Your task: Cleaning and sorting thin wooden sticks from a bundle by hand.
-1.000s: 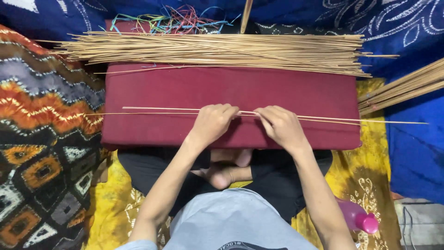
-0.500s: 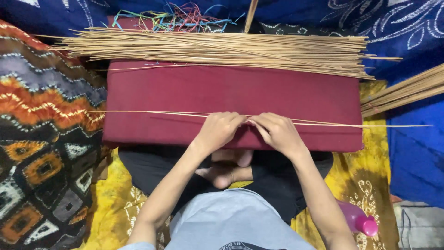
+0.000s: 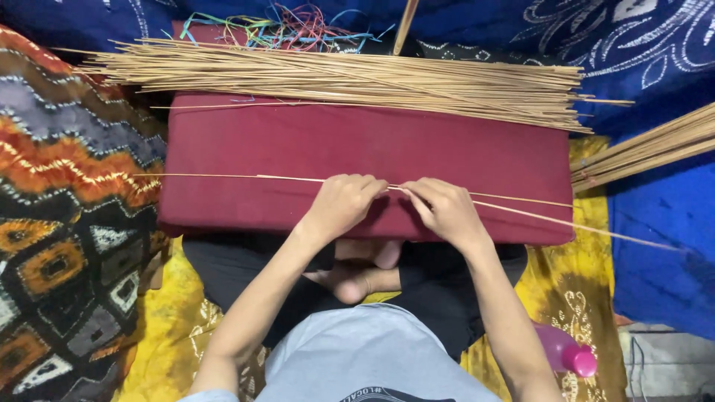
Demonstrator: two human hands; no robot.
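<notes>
A dark red cushion (image 3: pixel 357 152) lies across my lap. My left hand (image 3: pixel 344 202) and my right hand (image 3: pixel 445 210) rest on its near edge, close together, both pinching thin tan sticks (image 3: pixel 223 177) that run left and right across the cushion. One stick (image 3: pixel 581 225) slants down to the right past the cushion's edge. A broad pile of the same sticks (image 3: pixel 342 78) lies along the cushion's far edge.
A tangle of coloured strings (image 3: pixel 283 22) sits behind the pile. More sticks (image 3: pixel 648 149) lie at the right on blue cloth. A patterned cloth (image 3: pixel 67 223) is at the left, yellow cloth (image 3: pixel 588 298) under me, and a pink bottle (image 3: pixel 570 353) by my right elbow.
Both hands have slid toward me on the cushion with the sticks. The stick on the right now slants downward instead of lying level.
</notes>
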